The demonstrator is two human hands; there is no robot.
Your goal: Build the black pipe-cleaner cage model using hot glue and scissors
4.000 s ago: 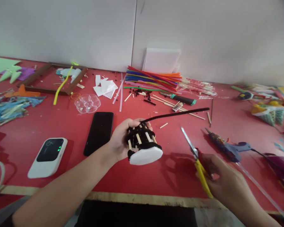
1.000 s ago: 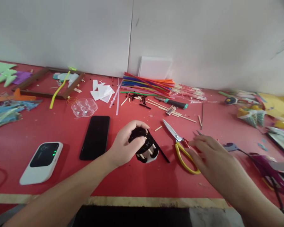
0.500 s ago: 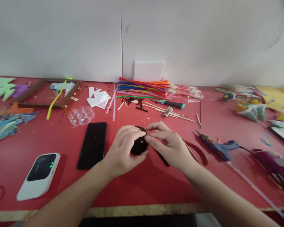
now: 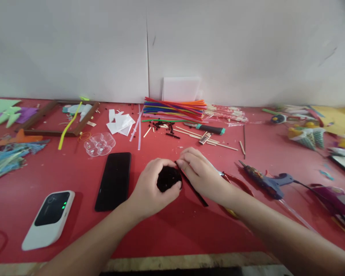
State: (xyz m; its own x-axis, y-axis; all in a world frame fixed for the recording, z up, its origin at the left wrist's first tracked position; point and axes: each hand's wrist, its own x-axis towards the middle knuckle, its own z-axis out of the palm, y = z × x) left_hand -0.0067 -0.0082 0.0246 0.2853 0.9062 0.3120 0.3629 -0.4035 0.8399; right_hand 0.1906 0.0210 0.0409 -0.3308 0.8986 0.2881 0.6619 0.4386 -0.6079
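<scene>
A round, dark, fuzzy black ball [image 4: 169,179] sits in my left hand [image 4: 149,186], whose fingers and thumb curl around it just above the red table. My right hand [image 4: 199,174] is close beside it, thumb and fingertips pinched at the upper end of a straight black pipe cleaner [image 4: 196,191]. That strip slants down to the right beneath the hand. Red-handled pliers [image 4: 238,182] lie partly hidden behind my right hand and forearm.
A black phone [image 4: 113,182] and a white device [image 4: 48,220] lie to the left. At the right rests a glue gun [image 4: 268,180] with its cord. Coloured pipe cleaners [image 4: 174,109], a utility knife [image 4: 209,128], thin wooden sticks [image 4: 224,146] and a clear plastic case [image 4: 100,144] are farther back.
My right fingers have moved off the black ball and down onto the black pipe cleaner. My left hand still holds the ball. The whole view has shifted slightly.
</scene>
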